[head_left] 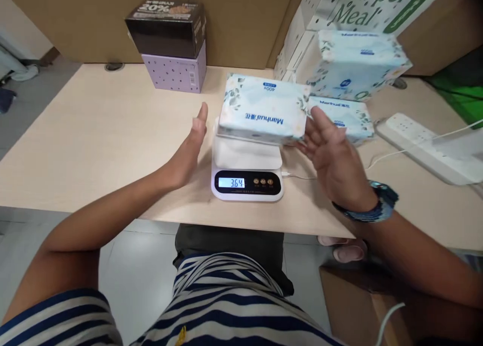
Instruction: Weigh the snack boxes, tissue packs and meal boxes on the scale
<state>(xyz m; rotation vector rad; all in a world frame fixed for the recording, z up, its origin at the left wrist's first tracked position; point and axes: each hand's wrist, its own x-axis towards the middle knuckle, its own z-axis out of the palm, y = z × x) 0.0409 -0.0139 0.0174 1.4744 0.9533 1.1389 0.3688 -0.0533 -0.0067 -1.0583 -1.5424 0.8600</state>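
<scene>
A pale blue and white pack of tissues (264, 107) with flower prints lies on the white kitchen scale (247, 157). The scale's lit display (231, 183) seems to read 364. To the left of the pack, my left hand (188, 149) is open, fingers stretched upward and apart from it. My right hand (332, 152) is also open at the pack's right end; its fingertips are close to that end, and whether they touch I cannot tell. Behind my right hand, one tissue pack (358, 66) rests on another tissue pack (341, 117).
A black box (168, 31) sits on a lilac box (177, 74) at the back left. White cartons (362, 6) stand at the back right. A power strip (430, 144) lies at the right, and a thin white cable (302, 176) runs from the scale. The table's front edge is near my body.
</scene>
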